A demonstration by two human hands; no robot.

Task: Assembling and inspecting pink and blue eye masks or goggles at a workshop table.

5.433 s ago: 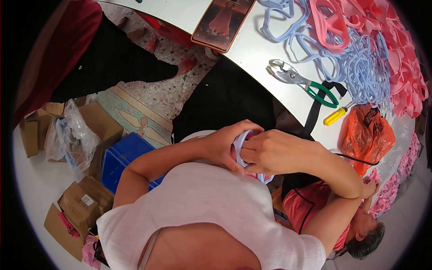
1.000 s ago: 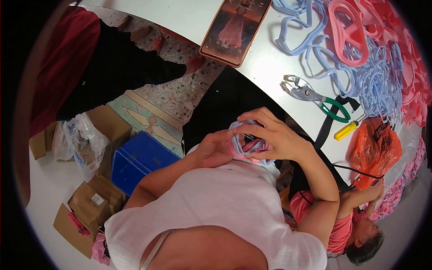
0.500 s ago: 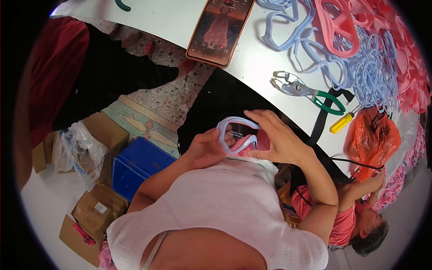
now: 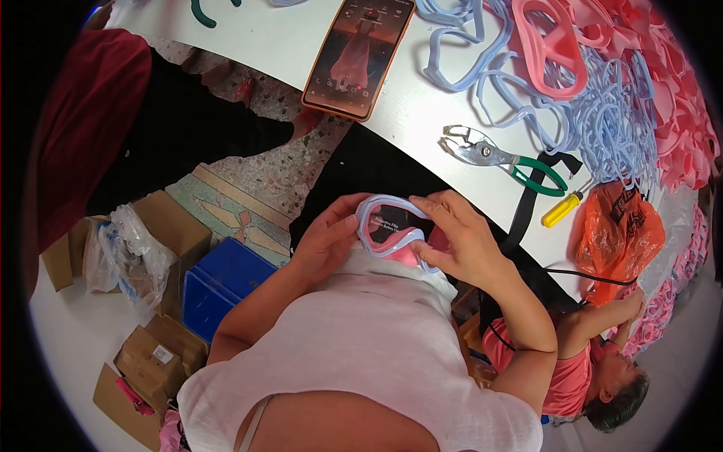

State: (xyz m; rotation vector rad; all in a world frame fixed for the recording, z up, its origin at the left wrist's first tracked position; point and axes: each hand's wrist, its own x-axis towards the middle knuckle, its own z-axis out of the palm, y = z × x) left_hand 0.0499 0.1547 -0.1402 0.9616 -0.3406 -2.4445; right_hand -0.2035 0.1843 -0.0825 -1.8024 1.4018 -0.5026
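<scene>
Your left hand (image 4: 324, 239) and right hand (image 4: 461, 242) both have their fingers curled round the goggle (image 4: 393, 228), held against your chest. Its long axis runs left to right, lens facing up. Beyond, on the white table (image 4: 271, 38), lie pliers (image 4: 503, 156), a phone (image 4: 358, 54) and blue frames (image 4: 602, 128).
</scene>
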